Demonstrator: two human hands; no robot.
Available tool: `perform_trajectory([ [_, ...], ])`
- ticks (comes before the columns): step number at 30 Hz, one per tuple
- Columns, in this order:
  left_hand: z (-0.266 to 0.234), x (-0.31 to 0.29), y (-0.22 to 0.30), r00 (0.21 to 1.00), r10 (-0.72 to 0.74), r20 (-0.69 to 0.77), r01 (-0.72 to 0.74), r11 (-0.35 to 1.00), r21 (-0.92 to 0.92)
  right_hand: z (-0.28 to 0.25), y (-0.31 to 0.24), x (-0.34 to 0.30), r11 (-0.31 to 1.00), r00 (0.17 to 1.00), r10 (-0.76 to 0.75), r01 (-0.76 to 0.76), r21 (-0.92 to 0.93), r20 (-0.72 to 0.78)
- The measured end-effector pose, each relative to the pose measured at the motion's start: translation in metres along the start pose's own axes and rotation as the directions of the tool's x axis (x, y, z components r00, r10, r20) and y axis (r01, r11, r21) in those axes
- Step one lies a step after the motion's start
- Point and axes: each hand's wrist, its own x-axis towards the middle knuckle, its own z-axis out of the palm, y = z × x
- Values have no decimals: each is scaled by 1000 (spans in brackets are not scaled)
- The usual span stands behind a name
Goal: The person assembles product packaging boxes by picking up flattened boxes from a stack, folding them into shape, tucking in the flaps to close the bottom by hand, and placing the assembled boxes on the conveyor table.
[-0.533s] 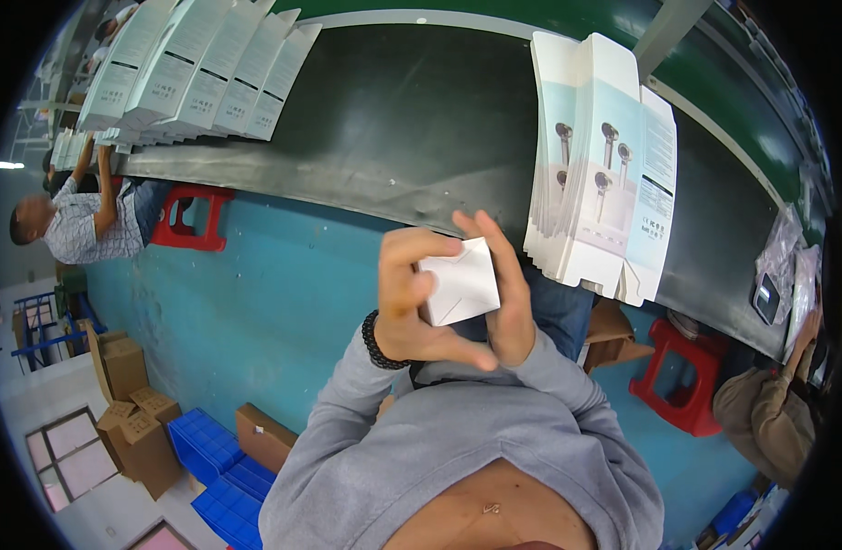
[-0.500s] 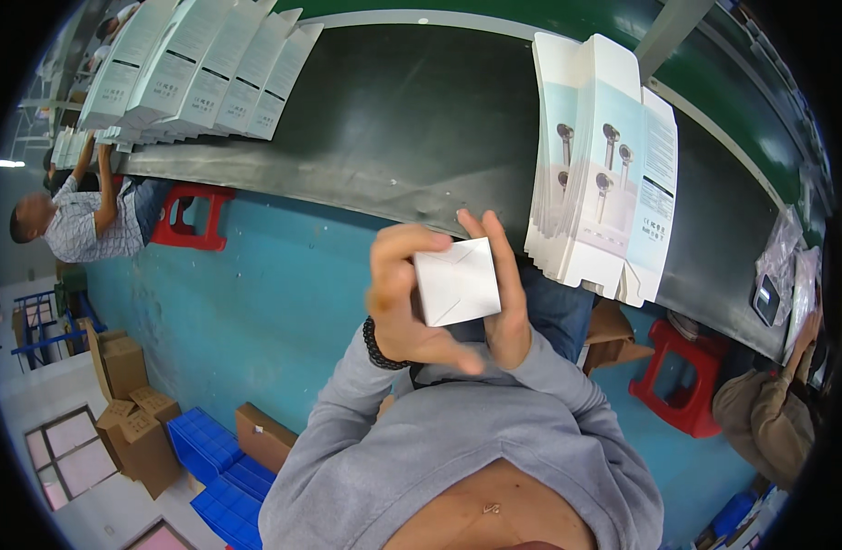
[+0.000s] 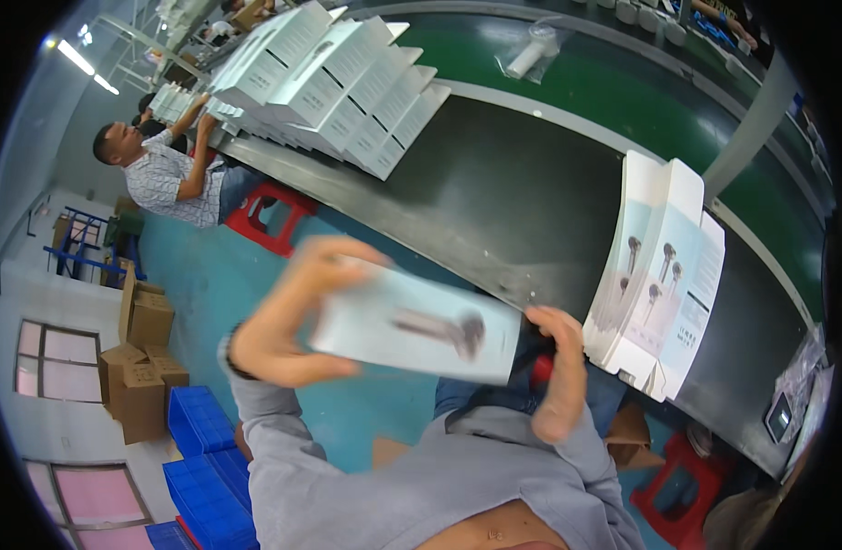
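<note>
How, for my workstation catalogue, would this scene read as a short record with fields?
Left hand: grips the box at its left end
Right hand: open beside the box's right end; contact unclear
Box: pale, tilted, motion-blurred; shower-head picture facing the camera
Table: dark top
Table, right: stack of flat cartons
Table, left: rows of pale cartons
Lower left: blue crates
Nearby: person in patterned shirt

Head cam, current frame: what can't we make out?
All in the head view:
- Box in the left hand: fine print lost to motion blur; far side turned away.
- Right hand: blur hides whether its fingertips touch the box.
- Red thing beside the right hand: mostly covered, kind unclear.
- Bagged white item: too small, plastic over it.
- Co-worker, lower right: cut off by the fisheye rim.
</note>
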Motion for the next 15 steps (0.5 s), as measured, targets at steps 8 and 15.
perform_trajectory([
  [8, -83, 35, -55, 452, 187, -872, 137, 951, 276, -18, -21, -4, 924, 953, -216, 270, 271, -212],
  [15, -125, 71, -157, 386, 504, -772, 454, 625, 635, -24, -22, -12, 951, 979, -145, 178, 253, -144],
])
